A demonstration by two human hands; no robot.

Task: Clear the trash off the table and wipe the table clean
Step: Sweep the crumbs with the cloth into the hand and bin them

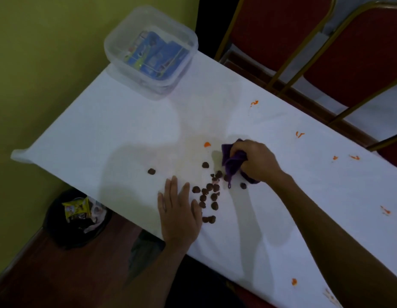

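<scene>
A white table [126, 134] carries several small brown crumbs [209, 194] in a loose cluster near its front edge, with one stray crumb [151, 171] to the left. My right hand [257, 161] is shut on a bunched purple cloth [232, 162], pressed to the table just right of the crumbs. My left hand [178, 210] lies flat and open at the table's front edge, fingers spread, just left of the cluster. Orange smears [207, 144] dot the tabletop, one right beside the cloth and several more [300, 134] toward the right.
A clear plastic container [151, 52] holding blue packets stands at the table's far left corner. A black trash bin [76, 218] with a yellow wrapper inside sits on the floor below the table's left end. Red chairs with gold frames [304, 52] line the far side.
</scene>
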